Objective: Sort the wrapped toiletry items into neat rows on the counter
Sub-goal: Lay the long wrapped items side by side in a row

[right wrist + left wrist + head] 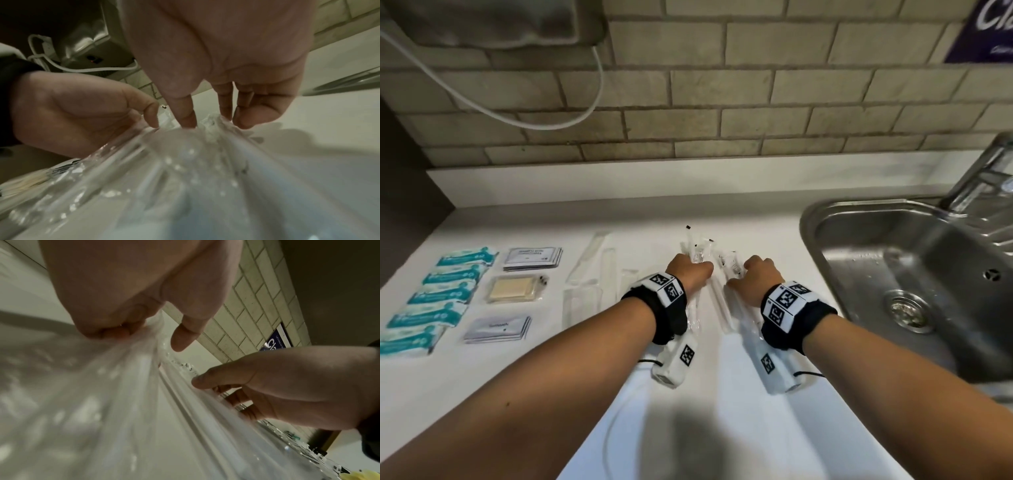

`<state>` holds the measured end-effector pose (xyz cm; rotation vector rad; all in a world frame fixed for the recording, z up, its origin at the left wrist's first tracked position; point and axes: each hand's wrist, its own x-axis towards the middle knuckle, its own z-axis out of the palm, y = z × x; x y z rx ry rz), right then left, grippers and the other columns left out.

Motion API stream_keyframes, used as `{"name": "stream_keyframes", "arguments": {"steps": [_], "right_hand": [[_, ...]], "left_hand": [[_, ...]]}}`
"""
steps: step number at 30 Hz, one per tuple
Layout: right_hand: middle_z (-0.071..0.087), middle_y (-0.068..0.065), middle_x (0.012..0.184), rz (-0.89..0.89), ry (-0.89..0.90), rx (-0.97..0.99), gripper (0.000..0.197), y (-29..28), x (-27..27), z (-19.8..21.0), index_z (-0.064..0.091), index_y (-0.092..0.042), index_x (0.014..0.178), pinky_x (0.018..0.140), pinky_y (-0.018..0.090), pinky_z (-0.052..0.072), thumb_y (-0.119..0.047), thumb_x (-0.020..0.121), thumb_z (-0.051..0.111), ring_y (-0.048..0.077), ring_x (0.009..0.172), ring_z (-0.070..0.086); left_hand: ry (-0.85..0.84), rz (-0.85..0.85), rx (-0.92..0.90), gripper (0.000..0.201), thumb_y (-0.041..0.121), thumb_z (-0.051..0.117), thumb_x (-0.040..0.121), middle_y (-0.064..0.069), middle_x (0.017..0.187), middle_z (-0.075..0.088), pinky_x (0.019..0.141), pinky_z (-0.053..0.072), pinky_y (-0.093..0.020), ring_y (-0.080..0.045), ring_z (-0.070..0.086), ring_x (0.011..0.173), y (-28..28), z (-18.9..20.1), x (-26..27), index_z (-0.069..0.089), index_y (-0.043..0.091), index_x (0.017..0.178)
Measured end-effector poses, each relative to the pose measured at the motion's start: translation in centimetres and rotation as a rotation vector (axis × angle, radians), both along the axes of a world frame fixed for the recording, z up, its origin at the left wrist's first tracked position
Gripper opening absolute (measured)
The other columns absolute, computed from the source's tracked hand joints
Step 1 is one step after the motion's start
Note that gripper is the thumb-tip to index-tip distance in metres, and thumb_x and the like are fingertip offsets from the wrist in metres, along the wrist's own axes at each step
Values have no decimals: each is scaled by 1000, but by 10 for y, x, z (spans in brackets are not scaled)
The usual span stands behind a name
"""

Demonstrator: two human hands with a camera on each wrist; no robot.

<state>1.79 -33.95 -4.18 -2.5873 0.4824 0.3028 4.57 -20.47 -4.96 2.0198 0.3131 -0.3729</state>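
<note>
Kitchen or kitchenette: steel sink [914,260], white counter [739,394], brick-tile wall [722,85].

Even, soft light falls on the white counter [722,216]; a dark shadow pools nearer than the wrists. Wide-angle bending curves the tiled wall [722,85]. Both wrist views are dim, with clear wrapping [115,402] blurred below the palm.

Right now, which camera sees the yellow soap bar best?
The head view: the soap bar lies whole in its clear wrapper, in the middle column left of the hands. The left wrist view catches only a yellow scrap at its bottom corner; the right wrist view shows a blurry tan patch.
</note>
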Motion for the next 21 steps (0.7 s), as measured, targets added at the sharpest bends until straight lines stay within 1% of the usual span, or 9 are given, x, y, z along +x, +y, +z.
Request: {"name": "stream_keyframes", "arguments": {"steps": [1, 3, 5, 7, 9, 12, 15, 17, 21], "right_hand": [[48, 14, 134, -2, 3, 6, 57, -1, 0, -1, 45, -8, 133, 99, 41, 45, -36, 87, 61, 34, 121, 51], [49, 14, 131, 1, 12, 20, 55, -1, -1, 0, 47, -8, 131, 96, 40, 47, -35, 85, 60, 34, 118, 54], [52, 15, 128, -1, 20, 25, 51, 2, -1, 2, 50, -6, 127, 92, 39, 49, -34, 85, 59, 34, 113, 56], [51, 16, 127, -3, 22, 32, 48, 6, -1, 4, 51, -5, 125, 91, 40, 49, -32, 86, 59, 35, 112, 56], [48, 16, 129, -11, 16, 31, 48, 11, -2, 4, 47, -4, 127, 94, 41, 48, -29, 88, 58, 35, 115, 54], [45, 15, 132, -43, -9, 33, 49, 16, -4, 3, 42, -6, 131, 98, 43, 45, -23, 87, 57, 36, 119, 51], [44, 14, 134, -51, 13, -20, 50, 23, -5, 4, 41, -7, 132, 102, 42, 41, -28, 88, 57, 35, 123, 47], [42, 14, 138, -55, 41, -75, 52, 29, -6, 7, 39, -5, 133, 104, 40, 36, -32, 91, 55, 34, 127, 43], [35, 14, 142, -45, 33, -145, 60, 47, -5, 18, 32, -4, 140, 106, 41, 32, -38, 94, 51, 33, 131, 34]], "left_hand": [[-4, -5, 13, 8, 15, 57, 79, -5, 67, 53, 49, 33, -24, -21, 50, 56, 0, 2, -2, 56, 10, 72], [10, -23, 54, 19, 11, 56, 79, -5, 61, 47, 51, 32, -26, -23, 45, 55, 2, 4, -5, 46, 13, 63], [25, -58, 129, 15, 16, 59, 72, -14, 68, 56, 55, 39, -27, -32, 57, 64, 2, 6, -7, 49, 10, 62], [46, -82, 216, 30, 26, 59, 56, -20, 94, 66, 65, 50, -31, -36, 67, 88, 3, -1, -1, 62, 4, 77], [64, -98, 269, 40, 30, 60, 52, -18, 105, 68, 65, 50, -30, -34, 68, 90, 6, -4, 2, 64, 6, 84], [72, -147, 276, 32, 26, 63, 62, -17, 98, 69, 64, 47, -27, -31, 67, 82, 8, 4, -5, 64, 6, 86], [56, -137, 361, 57, 39, 66, 57, -11, 108, 65, 82, 55, -35, -32, 66, 92, 12, 5, -11, 62, 10, 106], [58, -162, 443, 70, 53, 66, 54, -9, 115, 59, 86, 54, -41, -32, 64, 97, 16, 5, -13, 59, 14, 112], [35, -238, 470, 60, 62, 66, 68, -6, 108, 62, 90, 52, -39, -29, 63, 97, 30, 9, -15, 57, 17, 106]]}}
